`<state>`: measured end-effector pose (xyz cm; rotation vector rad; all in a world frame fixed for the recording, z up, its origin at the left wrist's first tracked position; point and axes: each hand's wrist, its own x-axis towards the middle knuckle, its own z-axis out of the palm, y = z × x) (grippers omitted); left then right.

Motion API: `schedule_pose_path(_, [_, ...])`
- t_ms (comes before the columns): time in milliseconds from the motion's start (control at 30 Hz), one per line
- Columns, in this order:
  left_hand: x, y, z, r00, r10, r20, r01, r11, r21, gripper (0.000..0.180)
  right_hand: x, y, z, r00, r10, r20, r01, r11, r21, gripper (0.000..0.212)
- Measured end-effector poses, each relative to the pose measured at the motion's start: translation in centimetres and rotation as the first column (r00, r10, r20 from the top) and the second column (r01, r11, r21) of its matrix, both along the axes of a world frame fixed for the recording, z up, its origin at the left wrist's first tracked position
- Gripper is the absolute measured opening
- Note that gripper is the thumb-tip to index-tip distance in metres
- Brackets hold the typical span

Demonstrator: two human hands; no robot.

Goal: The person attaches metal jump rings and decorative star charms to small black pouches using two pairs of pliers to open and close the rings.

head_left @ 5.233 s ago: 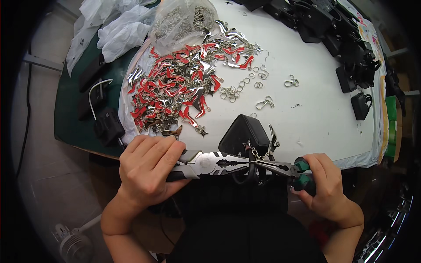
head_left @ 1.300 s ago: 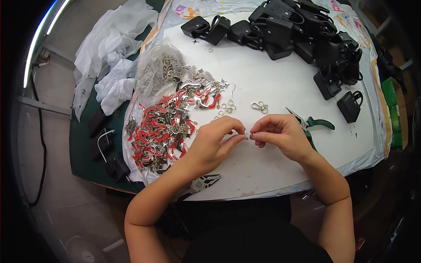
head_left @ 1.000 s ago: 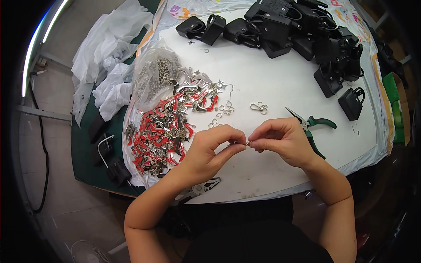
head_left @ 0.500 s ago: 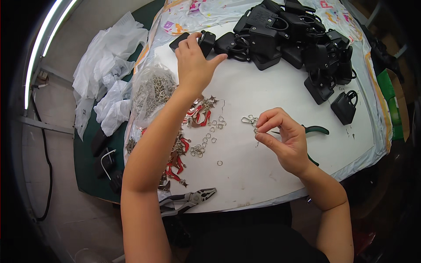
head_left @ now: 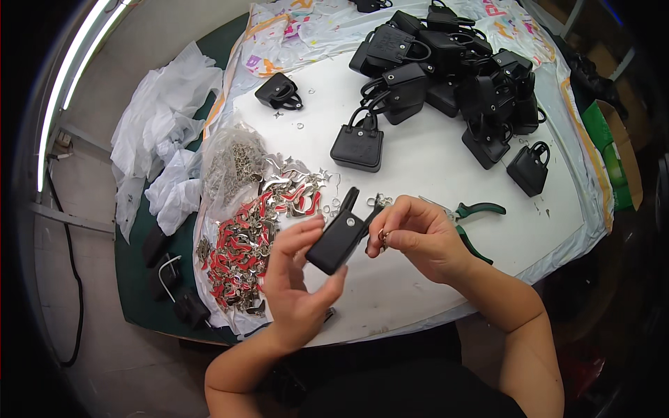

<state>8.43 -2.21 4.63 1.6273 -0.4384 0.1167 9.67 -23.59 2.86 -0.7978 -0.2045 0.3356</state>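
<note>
My left hand (head_left: 296, 285) is closed on a miniature black handbag (head_left: 334, 244), fingers along one side and thumb at its lower end. The bag is tilted, with its handles pointing away from me and a round metal stud facing up. Just right of it, my right hand (head_left: 421, 240) pinches a small silver metal clasp (head_left: 382, 239) near the bag's handles; the fingers partly hide the clasp. Beyond my hands, another mini handbag (head_left: 357, 148) stands on the white board (head_left: 418, 299). One more mini handbag (head_left: 279, 92) lies at the far left of the board.
A heap of black mini handbags (head_left: 446, 76) covers the far right. Red and silver shoe-shaped charms (head_left: 240, 258) lie at left beside a clear bag of chains (head_left: 237, 164). Green-handled pliers (head_left: 481, 209) rest behind my right hand. White plastic (head_left: 167, 97) lies at the left edge.
My left hand has come back toward me from the far side, now with a mini handbag in it. My right hand has moved left toward that bag. Another bag stands nearer, apart from the heap.
</note>
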Motion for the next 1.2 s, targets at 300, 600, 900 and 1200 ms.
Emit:
schedule_pose_path(300, [-4.0, -2.8, -1.2, 0.836, -0.127, -0.534, -0.341, 0.643, -0.686, 0.067, -1.5, 0.7, -0.5, 0.985, 0.173, 0.012, -0.173, 0.985, 0.026, 0.010])
schedule_pose_path(600, [-4.2, -1.7, -1.5, 0.959, 0.036, -0.282, -0.105, 0.967, -0.233, 0.089, -1.9, -0.1, 0.4, 0.989, 0.128, 0.077, -0.112, 0.975, -0.190, 0.010])
schedule_pose_path(900, [-3.9, -0.8, -1.0, 0.988, 0.146, -0.047, -0.145, 0.989, 0.029, 0.083, -2.1, 0.2, 0.7, 0.921, 0.154, 0.359, 0.054, 0.860, -0.508, 0.010])
schedule_pose_path(1200, [-3.5, -0.2, -0.2, 0.955, 0.178, 0.236, -0.246, 0.921, 0.301, 0.076, -2.5, 1.1, -0.1, 0.770, 0.109, 0.629, 0.387, 0.705, -0.595, 0.017])
